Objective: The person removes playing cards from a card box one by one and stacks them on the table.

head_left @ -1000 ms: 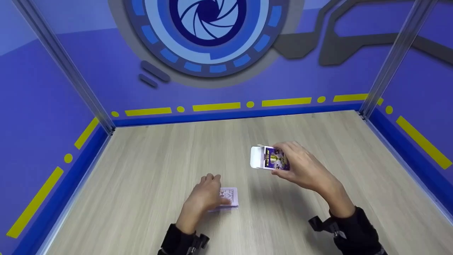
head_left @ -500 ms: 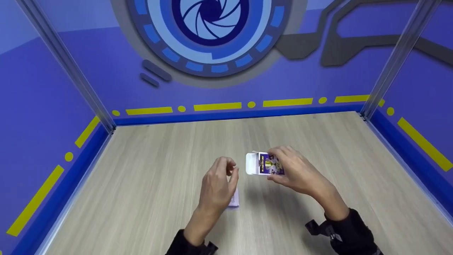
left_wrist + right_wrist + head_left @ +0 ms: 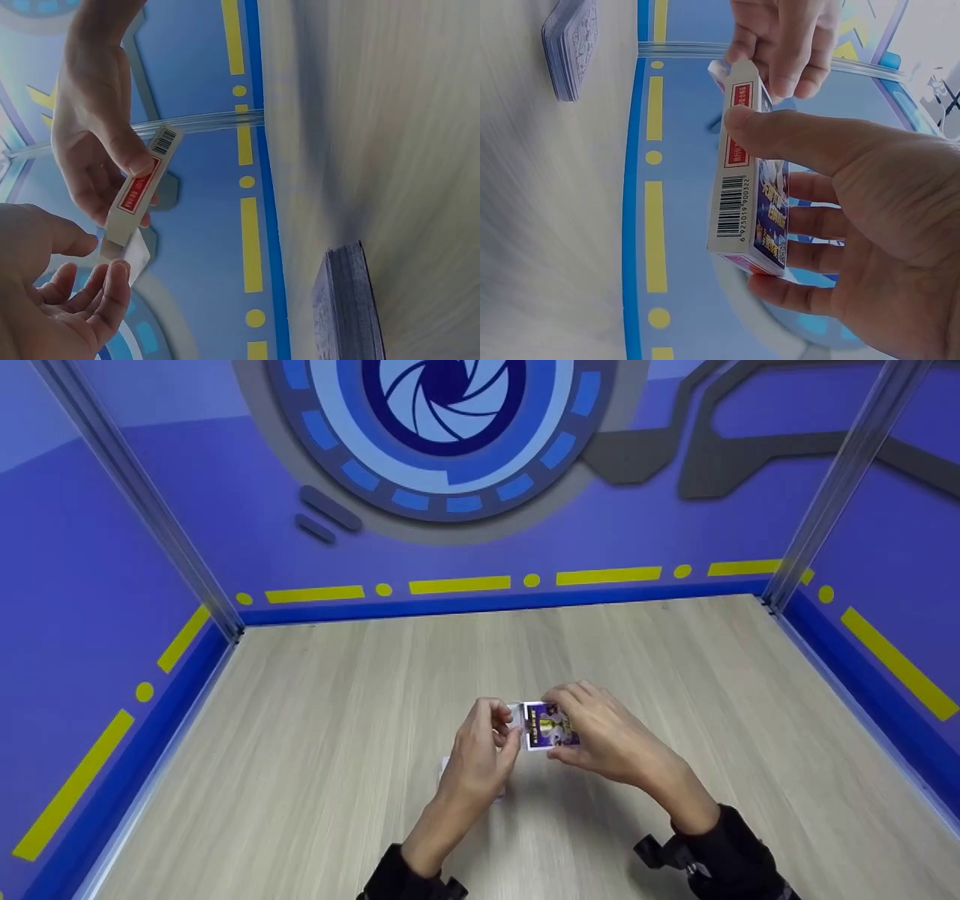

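Note:
My right hand [image 3: 611,739] holds a small playing-card box [image 3: 547,727] above the table, thumb on one narrow side and fingers on the other. The box is purple with yellow print; a barcode and red label mark its narrow side. Its open end points left, the white flap [image 3: 137,255] folded out. My left hand [image 3: 480,750] is right at that end, fingers loosely bent around the flap, thumb and fingertips apart. Below it a deck of playing cards [image 3: 571,49] lies stacked on the table, mostly hidden behind the left hand and wrist in the head view.
The wood-grain table [image 3: 337,720] is enclosed by blue-purple panels [image 3: 450,555] at the back and both sides. Metal posts [image 3: 814,487] stand at the back corners. Black straps with small cameras [image 3: 724,851] sit on the wrists.
My left hand has left the card deck and risen up and right to the box's open end. My right hand has brought the box left and slightly nearer.

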{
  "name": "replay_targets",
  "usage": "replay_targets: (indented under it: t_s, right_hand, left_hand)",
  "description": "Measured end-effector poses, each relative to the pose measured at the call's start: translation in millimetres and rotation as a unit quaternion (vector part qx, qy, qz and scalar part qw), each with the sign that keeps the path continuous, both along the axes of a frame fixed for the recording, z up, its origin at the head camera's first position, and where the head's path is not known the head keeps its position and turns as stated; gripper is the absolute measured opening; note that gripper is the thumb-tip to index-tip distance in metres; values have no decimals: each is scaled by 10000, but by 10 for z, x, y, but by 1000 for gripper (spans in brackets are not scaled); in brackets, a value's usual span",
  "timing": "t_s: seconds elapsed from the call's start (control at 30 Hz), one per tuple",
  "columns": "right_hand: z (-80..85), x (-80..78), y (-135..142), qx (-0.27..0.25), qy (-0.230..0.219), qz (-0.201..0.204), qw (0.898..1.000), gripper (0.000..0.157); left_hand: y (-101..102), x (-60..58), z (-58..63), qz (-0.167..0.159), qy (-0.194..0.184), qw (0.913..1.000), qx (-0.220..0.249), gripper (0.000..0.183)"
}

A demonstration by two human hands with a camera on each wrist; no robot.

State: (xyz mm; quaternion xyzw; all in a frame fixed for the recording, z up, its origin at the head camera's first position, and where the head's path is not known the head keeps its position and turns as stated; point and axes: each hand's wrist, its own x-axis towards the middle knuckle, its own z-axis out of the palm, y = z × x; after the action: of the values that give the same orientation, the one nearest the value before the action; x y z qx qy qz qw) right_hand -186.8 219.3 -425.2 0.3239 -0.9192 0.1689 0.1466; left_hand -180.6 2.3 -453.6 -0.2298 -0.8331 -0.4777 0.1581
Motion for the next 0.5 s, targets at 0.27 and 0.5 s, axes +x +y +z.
replay_targets:
  t_s: [0.27,0.5]
  right_hand:
    - [1,16,-24,21,32,191,9998,67]
    - [4,35,-35,-25,12,388,9992,66]
  left_hand:
    - [-37,-56,-42,-230,-645,9976,59,28]
    - [-49,-86,-69,-305,-740,9966,204,35]
